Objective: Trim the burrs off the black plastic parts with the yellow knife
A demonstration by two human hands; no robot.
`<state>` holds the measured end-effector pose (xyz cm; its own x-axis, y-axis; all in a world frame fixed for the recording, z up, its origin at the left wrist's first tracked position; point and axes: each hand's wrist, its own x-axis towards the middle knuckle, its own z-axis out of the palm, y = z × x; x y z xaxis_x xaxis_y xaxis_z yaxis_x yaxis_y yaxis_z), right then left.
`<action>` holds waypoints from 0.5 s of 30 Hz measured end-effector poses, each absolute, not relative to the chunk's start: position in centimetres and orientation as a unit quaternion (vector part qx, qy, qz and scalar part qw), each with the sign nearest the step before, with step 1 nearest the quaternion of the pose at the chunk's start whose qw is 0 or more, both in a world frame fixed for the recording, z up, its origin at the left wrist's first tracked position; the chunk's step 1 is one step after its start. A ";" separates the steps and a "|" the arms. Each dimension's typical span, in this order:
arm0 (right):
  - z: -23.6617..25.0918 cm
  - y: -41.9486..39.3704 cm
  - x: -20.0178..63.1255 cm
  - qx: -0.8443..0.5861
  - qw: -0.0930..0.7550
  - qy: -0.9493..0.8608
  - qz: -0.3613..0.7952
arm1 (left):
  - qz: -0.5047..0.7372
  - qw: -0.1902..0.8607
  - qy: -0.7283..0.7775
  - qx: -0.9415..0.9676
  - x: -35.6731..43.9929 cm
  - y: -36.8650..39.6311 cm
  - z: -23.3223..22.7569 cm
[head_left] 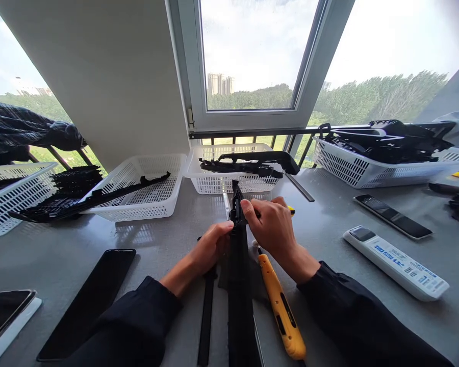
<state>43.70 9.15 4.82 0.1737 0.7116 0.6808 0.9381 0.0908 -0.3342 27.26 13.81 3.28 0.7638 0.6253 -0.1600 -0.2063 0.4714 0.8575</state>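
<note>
A long black plastic trim part (pixel 239 295) runs from the bottom edge up the middle of the view, its narrow clipped end pointing away from me. My left hand (pixel 210 247) is closed on its left side near that end, thumb on the edge. Opposite, my right hand (pixel 271 224) grips the same end with the thumb on top and the fingers curled. Just below my right hand lies an orange-yellow handled tool (pixel 283 308) with a thin metal tip. A narrow black strip (pixel 205 321) lies left of the part, partly under my left hand.
White baskets with black plastic parts line the back: a middle one (pixel 202 181), a left one (pixel 137 211) and a right one (pixel 359 173). A remote control (pixel 398 262) and a phone (pixel 392 216) lie right. A black slab (pixel 90 300) and another phone (pixel 5 318) lie left.
</note>
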 end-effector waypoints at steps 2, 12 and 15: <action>4.7 9.2 43.7 -0.672 0.375 -0.626 -0.128 | 0.248 0.827 0.233 0.448 27.2 13.9 3.0; 4.2 9.4 43.3 -0.675 0.325 -0.657 -0.082 | 0.319 0.822 0.246 0.402 27.4 14.1 3.1; 4.1 9.3 43.2 -0.659 0.321 -0.676 -0.078 | 0.318 0.817 0.246 0.414 27.4 14.2 2.9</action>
<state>43.25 9.33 4.13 0.0747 0.8404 0.5367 0.9405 0.1195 -0.3180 27.39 14.19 2.93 0.6774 0.7223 -0.1391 -0.3158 0.4563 0.8319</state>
